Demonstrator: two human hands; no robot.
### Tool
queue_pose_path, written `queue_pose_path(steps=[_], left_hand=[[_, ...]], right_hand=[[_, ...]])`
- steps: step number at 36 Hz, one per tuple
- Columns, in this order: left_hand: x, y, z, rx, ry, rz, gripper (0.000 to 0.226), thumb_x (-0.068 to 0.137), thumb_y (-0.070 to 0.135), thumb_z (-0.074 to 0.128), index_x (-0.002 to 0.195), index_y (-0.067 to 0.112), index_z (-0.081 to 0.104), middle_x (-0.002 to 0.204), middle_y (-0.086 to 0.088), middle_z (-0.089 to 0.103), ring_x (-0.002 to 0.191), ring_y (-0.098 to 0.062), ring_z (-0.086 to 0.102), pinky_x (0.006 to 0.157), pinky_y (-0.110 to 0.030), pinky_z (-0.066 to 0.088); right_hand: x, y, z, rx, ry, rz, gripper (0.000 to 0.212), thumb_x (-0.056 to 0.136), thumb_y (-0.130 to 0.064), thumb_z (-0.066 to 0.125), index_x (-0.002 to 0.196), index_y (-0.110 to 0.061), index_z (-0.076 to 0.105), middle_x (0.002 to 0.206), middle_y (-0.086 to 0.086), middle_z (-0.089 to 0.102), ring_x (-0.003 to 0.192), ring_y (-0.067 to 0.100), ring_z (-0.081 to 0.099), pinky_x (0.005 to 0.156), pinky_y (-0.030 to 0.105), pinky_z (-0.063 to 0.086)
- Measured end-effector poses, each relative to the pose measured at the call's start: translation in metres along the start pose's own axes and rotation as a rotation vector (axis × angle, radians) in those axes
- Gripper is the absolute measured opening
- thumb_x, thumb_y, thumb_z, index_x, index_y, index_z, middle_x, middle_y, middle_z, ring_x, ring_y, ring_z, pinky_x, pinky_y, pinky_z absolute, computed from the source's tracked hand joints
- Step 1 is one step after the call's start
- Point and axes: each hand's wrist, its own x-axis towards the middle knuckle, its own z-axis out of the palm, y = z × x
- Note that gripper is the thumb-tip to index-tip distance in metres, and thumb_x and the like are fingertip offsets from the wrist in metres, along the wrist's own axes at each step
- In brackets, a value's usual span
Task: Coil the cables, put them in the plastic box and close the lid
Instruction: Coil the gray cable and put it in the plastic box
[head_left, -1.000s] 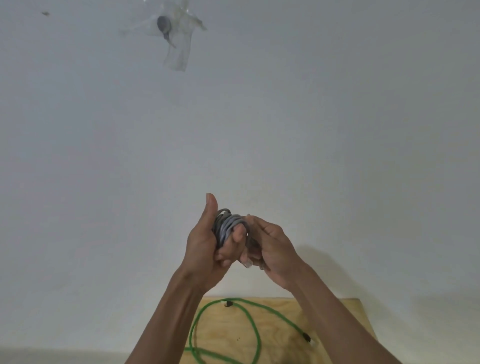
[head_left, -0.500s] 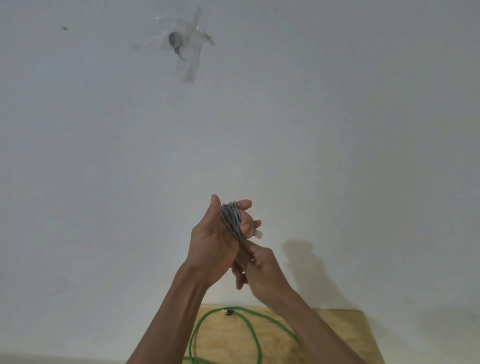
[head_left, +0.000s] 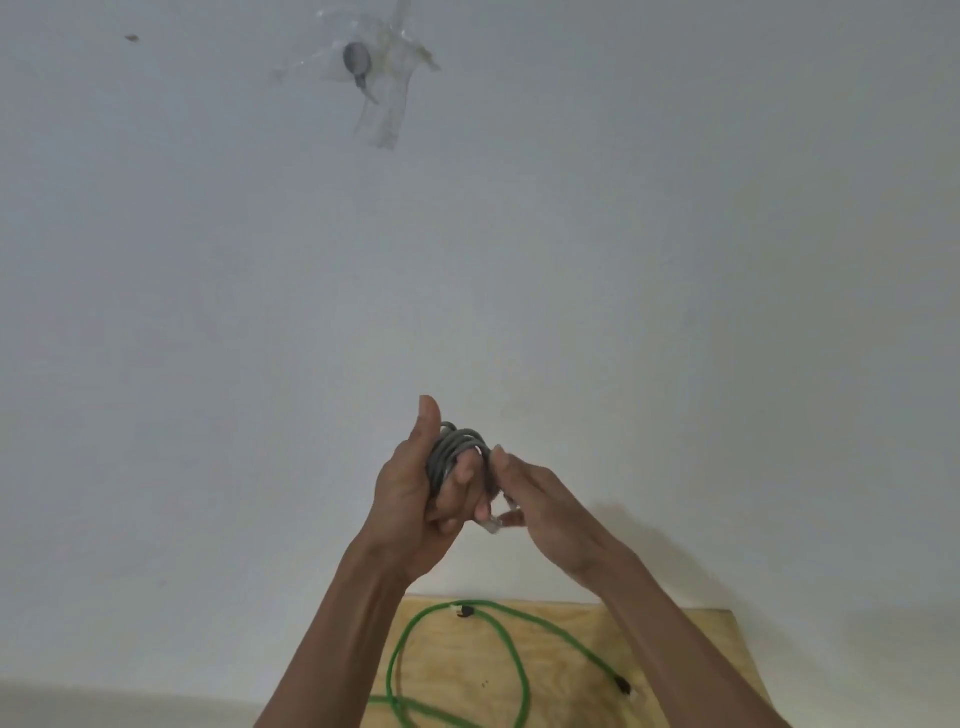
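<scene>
Grey cable (head_left: 457, 451), wound into a tight bundle of round loops, is being held up in front of a plain white wall (head_left: 208, 364), largely hidden by the left hand (head_left: 415, 499), whose grip is being closed around it with the thumb raised. Its pale connector end (head_left: 491, 526) is being pinched by the right hand (head_left: 545, 514). Green cable (head_left: 511, 660) is being left in loose curves on the plywood counter (head_left: 691, 639), partly cut off at the bottom edge.

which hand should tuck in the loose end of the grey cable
Right. The right hand already pinches the plug end beside the grey cable coil, while the left hand is wrapped round the coil, keeping it together.
</scene>
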Motion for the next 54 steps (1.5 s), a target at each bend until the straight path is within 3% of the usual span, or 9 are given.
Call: queue_pose_path(steps=[4,12,19,28,31,40,45,48,54], left_hand=[[-0.002,0.002,-0.007,0.075,-0.066,-0.02,0.08,0.067,0.085,0.062,0.05,0.01,0.039,0.03,0.006,0.026,0.033,-0.017,0.038,0.051,-0.028,0.045],[0.001,0.005,-0.008,0.029,-0.227,-0.108,0.078,0.075,0.086,0.051,0.049,0.012,0.052,0.029,0.008,0.026,0.031,-0.021,0.017,0.056,-0.031,0.047],[0.005,0.006,-0.002,0.078,-0.046,-0.109,0.079,0.08,0.08,0.05,0.049,0.008,0.047,0.028,0.003,0.023,0.029,-0.019,0.029,0.058,-0.033,0.047],[0.009,0.002,0.028,0.215,0.404,0.153,0.077,0.084,0.064,0.054,0.041,0.001,0.042,0.032,-0.007,0.031,0.031,-0.021,0.037,0.049,-0.031,0.042],[0.01,-0.002,0.026,0.41,0.522,0.276,0.068,0.094,0.061,0.047,0.045,0.016,0.061,0.042,-0.011,0.049,0.039,-0.02,0.048,0.045,-0.028,0.044],[0.012,-0.022,0.022,0.734,0.691,0.499,0.055,0.102,0.05,0.037,0.054,0.03,0.052,0.046,0.015,0.053,0.046,-0.005,0.048,0.055,-0.02,0.039],[0.013,-0.02,0.01,0.806,0.727,0.52,0.058,0.106,0.041,0.041,0.058,0.017,0.063,0.047,0.005,0.053,0.047,-0.011,0.046,0.052,-0.018,0.036],[0.011,-0.016,0.008,0.883,0.738,0.521,0.062,0.106,0.039,0.042,0.055,0.004,0.046,0.045,0.007,0.037,0.046,-0.014,0.035,0.048,-0.021,0.029],[0.008,-0.018,0.025,0.836,0.683,0.518,0.058,0.106,0.031,0.046,0.052,0.015,0.03,0.045,0.009,0.025,0.046,-0.01,0.026,0.047,-0.019,0.024]], right_hand=[[-0.001,-0.008,-0.006,0.085,-0.015,-0.089,0.04,0.101,-0.041,0.044,0.138,-0.027,0.052,0.098,-0.01,0.069,0.116,0.013,0.06,0.107,0.028,0.04],[0.0,-0.021,0.001,0.088,-0.075,-0.28,0.024,0.101,-0.026,0.043,0.106,-0.008,0.058,0.086,0.0,0.071,0.063,0.018,0.066,0.069,0.028,0.053],[0.007,-0.003,0.008,0.046,0.085,-0.254,0.03,0.105,-0.034,0.041,0.096,-0.008,0.052,0.085,0.019,0.072,0.063,0.031,0.064,0.067,0.037,0.049],[0.008,-0.005,0.008,-0.159,0.243,-0.246,0.032,0.103,-0.037,0.036,0.098,-0.011,0.054,0.07,-0.007,0.064,0.067,0.009,0.061,0.07,0.022,0.049],[0.011,-0.001,0.008,-0.294,0.351,-0.236,0.035,0.101,-0.05,0.033,0.099,-0.019,0.051,0.084,-0.005,0.062,0.077,0.018,0.064,0.071,0.039,0.054],[0.008,0.002,0.015,-0.379,0.349,-0.179,0.045,0.092,-0.067,0.025,0.095,-0.028,0.047,0.089,-0.006,0.064,0.081,0.019,0.069,0.072,0.053,0.054],[0.003,-0.002,-0.002,-0.414,0.184,-0.212,0.022,0.1,-0.051,0.04,0.111,-0.034,0.049,0.085,-0.021,0.064,0.081,0.001,0.063,0.079,0.035,0.051],[0.005,-0.011,-0.021,-0.406,0.225,-0.336,0.011,0.102,-0.022,0.051,0.108,-0.019,0.06,0.081,-0.015,0.058,0.073,0.004,0.052,0.072,0.018,0.041],[0.027,-0.006,-0.034,-0.819,0.382,-0.498,0.022,0.096,-0.03,0.052,0.101,-0.021,0.071,0.096,-0.007,0.059,0.095,0.017,0.049,0.082,0.03,0.045]])
